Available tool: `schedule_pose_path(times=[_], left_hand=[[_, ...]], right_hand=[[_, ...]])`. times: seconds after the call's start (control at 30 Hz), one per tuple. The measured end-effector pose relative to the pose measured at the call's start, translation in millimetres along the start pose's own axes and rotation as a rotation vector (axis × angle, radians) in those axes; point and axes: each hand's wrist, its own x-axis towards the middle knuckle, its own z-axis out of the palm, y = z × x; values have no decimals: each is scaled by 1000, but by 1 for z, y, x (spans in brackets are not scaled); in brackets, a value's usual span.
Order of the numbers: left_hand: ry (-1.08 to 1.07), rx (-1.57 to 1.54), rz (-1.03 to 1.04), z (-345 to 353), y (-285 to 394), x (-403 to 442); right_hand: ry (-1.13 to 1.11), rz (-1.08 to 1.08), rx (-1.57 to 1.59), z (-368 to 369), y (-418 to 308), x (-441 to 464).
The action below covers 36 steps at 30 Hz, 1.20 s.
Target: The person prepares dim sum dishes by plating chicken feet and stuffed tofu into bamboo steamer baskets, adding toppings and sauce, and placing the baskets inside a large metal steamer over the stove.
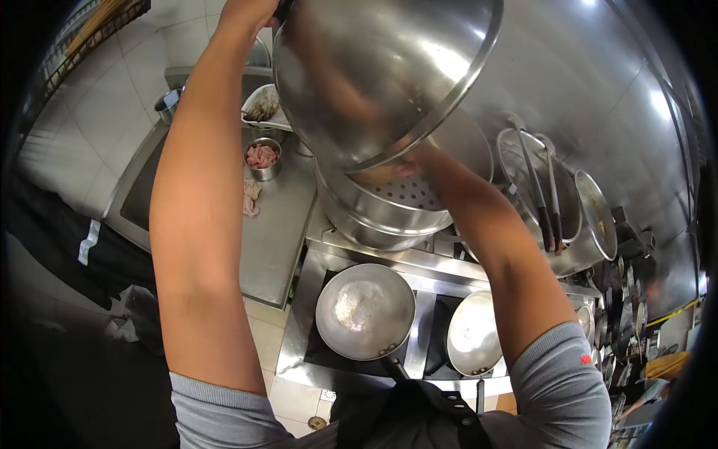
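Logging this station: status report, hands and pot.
Left hand holds lid tilted above pot. Right hand at pot's opening, grip hidden. Lid partly blocks view inside.

The lid is glossy, apparently smooth metal.

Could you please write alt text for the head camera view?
The person's left hand holds up a large metal lid while the right hand, partly hidden, reaches into a big pot with a perforated tray. Two pans sit on the stove nearer the camera.

Short grey left sleeve at lower left, matching right sleeve at lower right, small red marking near its hem, black apron at bottom centre
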Motion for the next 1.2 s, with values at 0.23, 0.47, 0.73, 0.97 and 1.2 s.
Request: schedule_pose_path(times=[0.23,0.47,0.73,0.97,1.2], left_hand=[[-113,234,-57,-7,-22,33],[-61,207,-112,-4,-6,8],[-82,220,-108,-4,-6,7],[-63,280,-82,-7,-1,5],[-65,255,-37,-2,-7,1]], right_hand=[[237,-169,-329,-30,-1,8],[356,-236,-769,-92,41,6],[-107,-42,-659,-57,62,33],[-122,20,-518,-55,34,27],[-22,180,-267,-131,-14,-41]])
